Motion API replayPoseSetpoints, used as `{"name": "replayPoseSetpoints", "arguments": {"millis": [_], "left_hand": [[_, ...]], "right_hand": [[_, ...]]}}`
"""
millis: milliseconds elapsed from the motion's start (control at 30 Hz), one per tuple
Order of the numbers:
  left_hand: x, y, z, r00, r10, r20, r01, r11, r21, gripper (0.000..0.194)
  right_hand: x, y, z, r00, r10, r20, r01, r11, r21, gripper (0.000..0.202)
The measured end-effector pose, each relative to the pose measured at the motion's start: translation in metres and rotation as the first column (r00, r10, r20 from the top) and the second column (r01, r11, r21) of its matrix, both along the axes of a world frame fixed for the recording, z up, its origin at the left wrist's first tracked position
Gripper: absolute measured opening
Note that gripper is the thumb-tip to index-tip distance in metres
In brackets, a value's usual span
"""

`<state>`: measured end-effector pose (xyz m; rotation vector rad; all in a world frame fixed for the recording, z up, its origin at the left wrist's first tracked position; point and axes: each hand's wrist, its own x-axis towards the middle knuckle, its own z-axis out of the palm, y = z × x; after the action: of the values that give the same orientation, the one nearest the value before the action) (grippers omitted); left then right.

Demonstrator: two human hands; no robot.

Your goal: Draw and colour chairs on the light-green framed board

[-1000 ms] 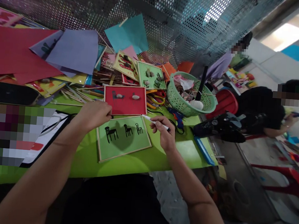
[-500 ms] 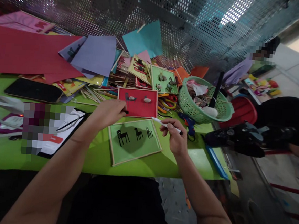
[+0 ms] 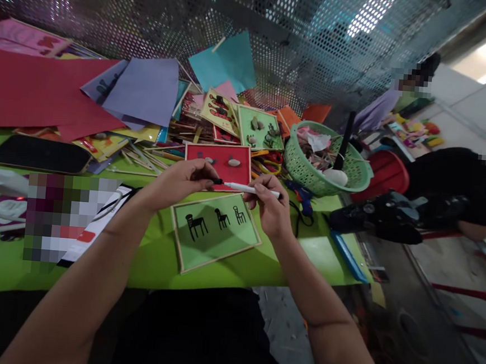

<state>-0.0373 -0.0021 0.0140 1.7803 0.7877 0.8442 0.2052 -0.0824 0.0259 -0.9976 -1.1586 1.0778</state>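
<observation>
My right hand (image 3: 270,205) is closed around a white marker (image 3: 246,189) that lies nearly level, its tip pointing left. Between the fingertips of my left hand (image 3: 190,178) is a small black marker cap (image 3: 216,181), right by the marker's tip; whether the two touch I cannot tell. Under both hands lies a green framed picture (image 3: 204,249) with three black chairs drawn on it. Just beyond it is a red framed picture (image 3: 224,155) with two pebbles on it, its lower edge partly covered by my hands.
A green basket (image 3: 298,167) of scraps stands to the right, near a blue glue gun (image 3: 303,198). A black phone (image 3: 39,153) and a tablet (image 3: 96,229) lie on the left. Sticks and coloured paper (image 3: 143,93) pile up at the back. Other people are at right.
My right hand has moved left and levelled the marker. My left hand has brought the cap out to the marker's tip. The view has shifted slightly.
</observation>
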Motion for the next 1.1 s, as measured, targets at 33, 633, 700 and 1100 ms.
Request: {"name": "replayPoseSetpoints", "arguments": {"millis": [33, 633, 700, 1100], "left_hand": [[0.000, -0.001, 0.001, 1.000, -0.002, 0.005, 0.002, 1.000, -0.005, 0.036], [0.015, -0.010, -0.005, 0.996, 0.038, 0.081, -0.038, 0.999, -0.007, 0.029], [0.017, -0.011, -0.006, 0.995, 0.049, 0.082, -0.050, 0.999, 0.012, 0.023], [-0.001, -0.008, 0.014, 0.826, 0.526, 0.200, -0.562, 0.755, 0.337, 0.024]], "right_hand": [[0.000, 0.000, 0.000, 1.000, 0.000, 0.001, 0.000, 1.000, -0.001, 0.024], [-0.010, 0.012, 0.001, 0.993, 0.030, -0.118, -0.043, 0.993, -0.110, 0.022], [-0.011, 0.012, -0.001, 0.993, 0.017, -0.115, -0.030, 0.993, -0.116, 0.022], [-0.034, 0.062, -0.003, 0.964, 0.193, 0.182, -0.198, 0.980, 0.006, 0.024]]}}
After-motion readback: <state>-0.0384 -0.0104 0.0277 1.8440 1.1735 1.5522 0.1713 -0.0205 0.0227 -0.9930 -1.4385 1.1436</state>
